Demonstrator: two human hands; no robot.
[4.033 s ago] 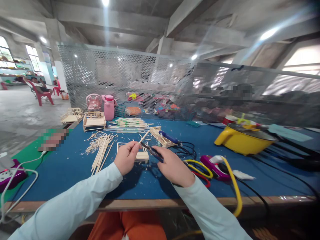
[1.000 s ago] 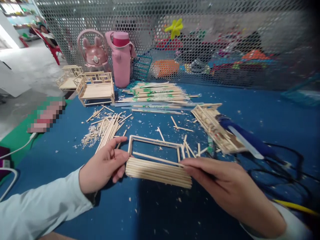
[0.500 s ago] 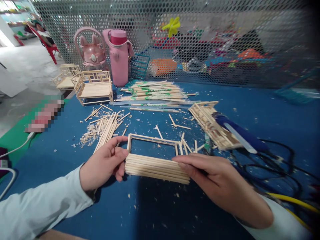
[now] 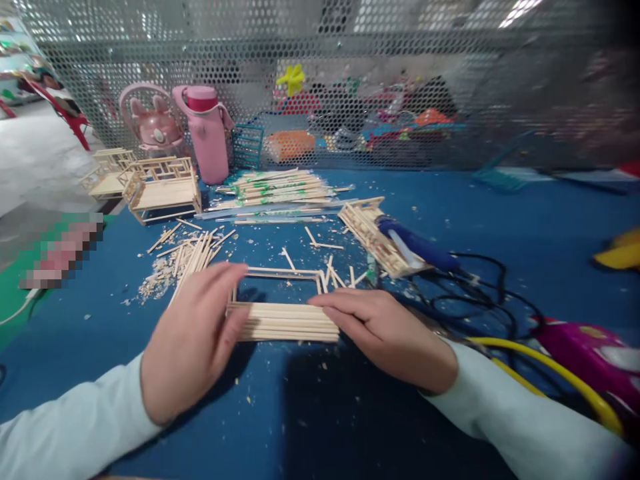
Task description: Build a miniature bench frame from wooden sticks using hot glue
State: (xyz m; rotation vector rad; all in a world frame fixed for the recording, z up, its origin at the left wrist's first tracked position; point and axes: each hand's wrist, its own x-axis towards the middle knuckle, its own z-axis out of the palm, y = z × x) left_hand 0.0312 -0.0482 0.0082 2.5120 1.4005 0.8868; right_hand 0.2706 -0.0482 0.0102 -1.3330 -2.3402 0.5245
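A small wooden stick frame [image 4: 287, 321] lies just over the blue tabletop in front of me, its near part a slatted panel of sticks laid side by side, its far part an open rectangle. My left hand [image 4: 197, 333] grips its left end, thumb on the slats and fingers along the upright side; that corner is partly hidden. At the right end, my right hand [image 4: 383, 330] pinches the slats and corner between thumb and fingers. Behind the left hand lies a pile of loose chopsticks [image 4: 196, 257]. Short cut stick pieces [image 4: 333, 273] are scattered beyond the frame's right corner.
Two finished miniature stick benches [image 4: 163, 195] stand back left near a pink bottle [image 4: 207, 137]. Wrapped chopsticks [image 4: 280, 190] lie at the back. A blue-handled tool [image 4: 420, 247] rests on another stick piece at right, by black cables and a yellow cord [image 4: 550, 363]. Perforated metal screen [image 4: 340, 67] behind.
My left hand has turned and moved over the frame's left end, its fingers now on the upright side. My right hand keeps its hold. The whole view has shifted to the right.
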